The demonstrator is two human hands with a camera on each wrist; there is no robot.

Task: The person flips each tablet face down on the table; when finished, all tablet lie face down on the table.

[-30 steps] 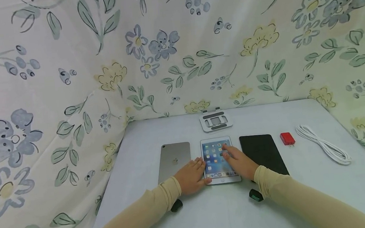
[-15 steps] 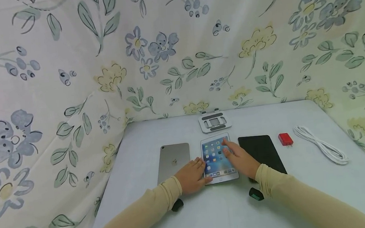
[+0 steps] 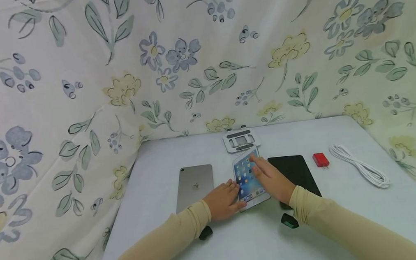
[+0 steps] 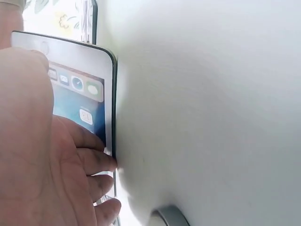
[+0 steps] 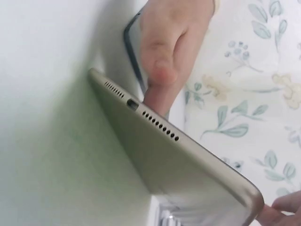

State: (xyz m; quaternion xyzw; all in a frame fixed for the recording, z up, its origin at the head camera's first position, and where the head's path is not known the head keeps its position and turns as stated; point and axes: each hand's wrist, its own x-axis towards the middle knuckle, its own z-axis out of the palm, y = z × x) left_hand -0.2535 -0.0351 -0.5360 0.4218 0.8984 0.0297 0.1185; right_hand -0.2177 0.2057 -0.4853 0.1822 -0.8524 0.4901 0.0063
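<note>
Tablet: the white-framed tablet (image 3: 248,177) sits at the table's (image 3: 240,243) centre, lit with app icons, one side raised off the surface and its far end turned toward 1 o'clock.
Left hand: your left hand (image 3: 224,200) is at the tablet's 8 o'clock corner, fingers (image 4: 96,160) curled on its left edge, thumb on the screen.
Right hand: your right hand (image 3: 273,181) lies at the tablet's 3 o'clock side, fingers long and close together across the glass; the right wrist view shows the thumb under the gold back, so it grips the edge.
Neighbours: a grey tablet (image 3: 194,185), face down, lies at 9 o'clock of the lit one; a black tablet (image 3: 296,169) lies at 3 o'clock, partly under your right wrist.
Stand: a folded white stand (image 3: 239,139) is just beyond the lit tablet at 12 o'clock.
Further right: a red plug (image 3: 320,159), then a coiled white cable (image 3: 360,167), well apart from your hands.
</note>
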